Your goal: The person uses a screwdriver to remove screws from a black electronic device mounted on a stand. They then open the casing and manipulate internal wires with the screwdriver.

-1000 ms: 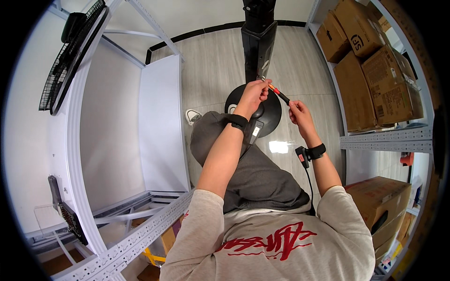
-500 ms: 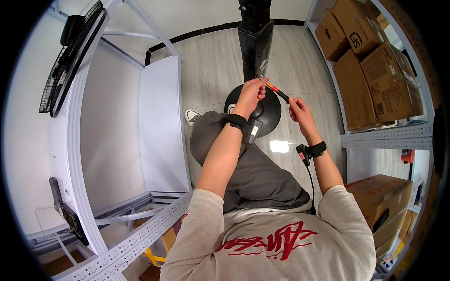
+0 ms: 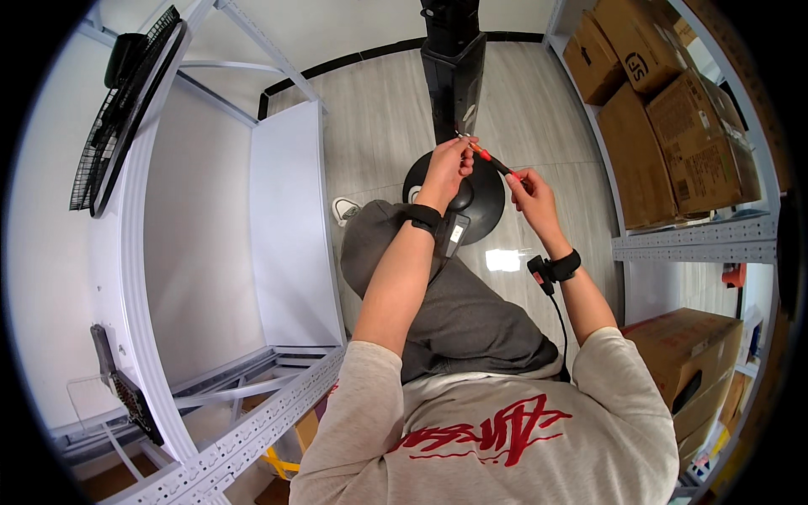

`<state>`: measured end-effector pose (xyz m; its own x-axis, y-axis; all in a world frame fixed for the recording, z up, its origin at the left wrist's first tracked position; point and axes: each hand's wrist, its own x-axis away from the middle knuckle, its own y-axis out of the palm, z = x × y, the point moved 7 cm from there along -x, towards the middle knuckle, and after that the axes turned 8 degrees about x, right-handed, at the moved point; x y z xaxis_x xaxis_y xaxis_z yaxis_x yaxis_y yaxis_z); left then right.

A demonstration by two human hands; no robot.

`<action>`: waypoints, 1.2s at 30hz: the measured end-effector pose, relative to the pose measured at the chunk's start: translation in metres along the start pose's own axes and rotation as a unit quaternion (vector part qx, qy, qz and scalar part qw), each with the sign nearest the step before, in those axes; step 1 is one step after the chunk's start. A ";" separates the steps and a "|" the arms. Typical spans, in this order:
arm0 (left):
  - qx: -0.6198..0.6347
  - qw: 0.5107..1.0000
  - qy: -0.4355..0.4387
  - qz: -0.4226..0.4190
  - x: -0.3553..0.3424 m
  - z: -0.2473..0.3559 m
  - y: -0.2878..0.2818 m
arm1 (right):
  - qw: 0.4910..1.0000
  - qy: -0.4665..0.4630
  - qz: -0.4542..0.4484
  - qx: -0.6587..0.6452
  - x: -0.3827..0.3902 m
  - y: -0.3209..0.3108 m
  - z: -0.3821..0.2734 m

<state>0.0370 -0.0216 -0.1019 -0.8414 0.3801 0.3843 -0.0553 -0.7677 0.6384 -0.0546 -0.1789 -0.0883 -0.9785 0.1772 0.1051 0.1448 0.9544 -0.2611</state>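
Observation:
A black stand column [image 3: 454, 84] rises from a round black base [image 3: 484, 215] on the floor before me. A screwdriver with a red and black handle [image 3: 495, 162] slants between my hands, its front end toward the column. My right hand [image 3: 534, 202] is closed on the handle's rear end. Closed near the column's lower part, my left hand [image 3: 449, 168] pinches at the front end of the screwdriver. The tip is too small to make out, as is anything else between those fingertips.
At left stands a white metal shelf [image 3: 290, 227], with a black wire fan grille [image 3: 105, 139] on its outer side. Cardboard boxes [image 3: 699, 139] fill the right rack, with another carton [image 3: 686, 345] below. My bent leg [image 3: 454, 303] is close to the base.
My right hand has shifted slightly up and left, covering more of the handle. The left hand stays at the front end, a touch higher in view.

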 end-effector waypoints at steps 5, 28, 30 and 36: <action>0.011 1.000 0.001 -0.002 0.000 0.000 0.001 | 0.998 -0.022 0.019 0.055 0.004 -0.002 -0.005; 0.008 1.000 -0.005 -0.010 -0.002 -0.006 0.000 | 0.997 0.037 -0.010 0.072 0.001 0.006 0.005; 0.006 1.000 -0.006 -0.006 -0.001 -0.005 0.001 | 0.988 0.131 -0.083 -0.016 -0.003 0.010 0.025; 0.013 1.000 -0.002 -0.010 0.000 -0.002 0.003 | 0.996 -0.039 0.048 0.066 -0.004 0.002 0.004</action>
<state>0.0357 -0.0246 -0.1011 -0.8382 0.3966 0.3744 -0.0577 -0.7471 0.6622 -0.0512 -0.1790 -0.0930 -0.9705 0.2411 -0.0003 0.2220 0.8934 -0.3906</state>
